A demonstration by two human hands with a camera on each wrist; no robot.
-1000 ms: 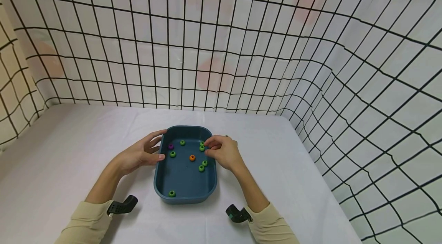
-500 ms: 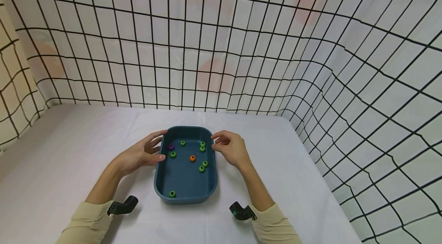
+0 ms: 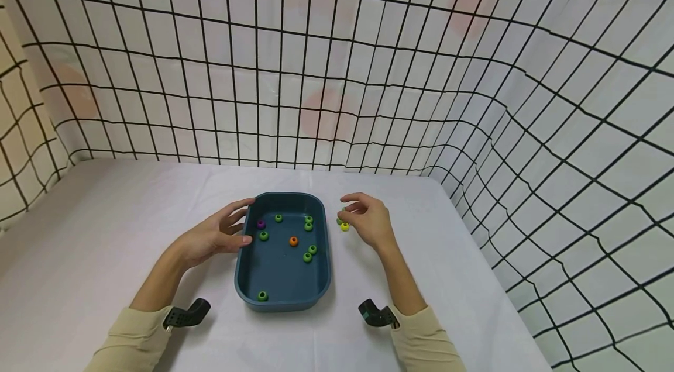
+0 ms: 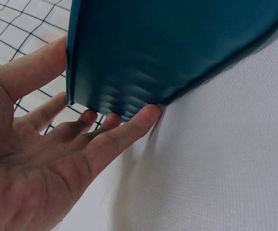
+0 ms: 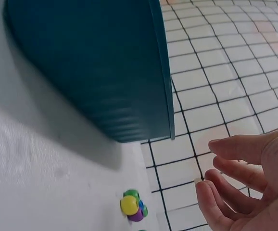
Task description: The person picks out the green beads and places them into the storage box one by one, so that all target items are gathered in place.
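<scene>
A blue tray (image 3: 282, 306) holds several green beads, an orange bead (image 3: 293, 241) and a purple bead (image 3: 261, 224). My left hand (image 3: 213, 236) rests against its left side; in the left wrist view the fingers of that hand (image 4: 57, 144) touch the tray wall (image 4: 144, 48), thumb at the rim. To the right of the tray, my right hand (image 3: 368, 221) hovers with bent, parted fingers above a small group of beads, a yellow bead (image 3: 344, 226) among them. The right wrist view shows the hand (image 5: 249, 183) holding nothing, with yellow (image 5: 129, 205), green and purple (image 5: 136, 215) beads beyond.
The tray stands on a white cloth-covered table (image 3: 131, 208). Black netting (image 3: 337, 73) over white sheeting rises behind the table and along both sides. A black wrist device (image 3: 187, 313) juts from the left sleeve, another (image 3: 375, 313) from the right.
My right hand has moved right, from over the tray's right part to outside it, above the loose beads, which now show. My left hand and the tray have stayed in place.
</scene>
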